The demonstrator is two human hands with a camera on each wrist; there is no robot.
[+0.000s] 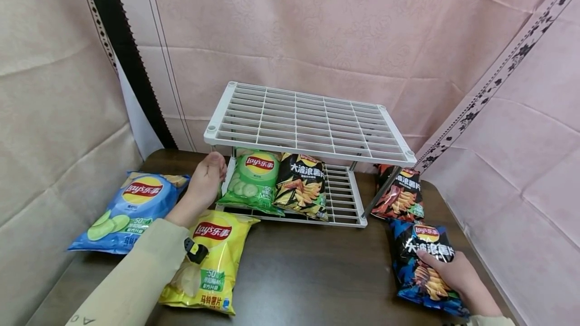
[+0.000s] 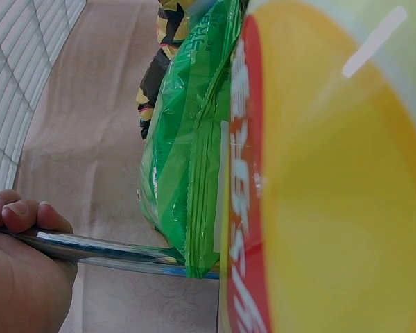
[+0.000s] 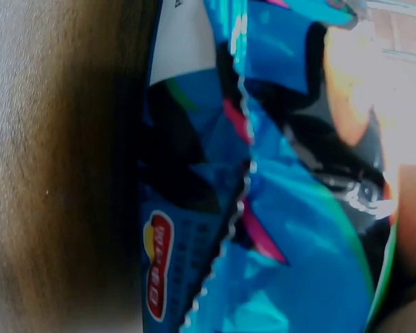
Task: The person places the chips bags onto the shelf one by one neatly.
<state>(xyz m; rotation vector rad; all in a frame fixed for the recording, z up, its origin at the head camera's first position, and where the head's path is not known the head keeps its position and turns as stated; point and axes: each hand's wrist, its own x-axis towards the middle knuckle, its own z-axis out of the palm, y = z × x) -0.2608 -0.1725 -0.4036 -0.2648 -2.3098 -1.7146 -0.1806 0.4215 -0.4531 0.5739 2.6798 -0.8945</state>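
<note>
Currently: left hand (image 1: 206, 180) on post (image 2: 125, 253), right hand (image 1: 457, 273) on blue-black bag (image 1: 421, 280)

At the white rack's (image 1: 312, 151) nine o'clock, the left hand curls round the metal post. At its four o'clock, the right hand grips the blue-black bag on the table (image 1: 312, 275). A yellow bag (image 1: 226, 255) lies toward seven.

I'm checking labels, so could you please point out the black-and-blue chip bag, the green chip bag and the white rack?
Black-and-blue chip bag (image 1: 428, 280), head view: lower front.
Green chip bag (image 1: 254, 179), head view: front, below the logo.
White rack (image 1: 312, 151), head view: top shelf's front rail.
</note>
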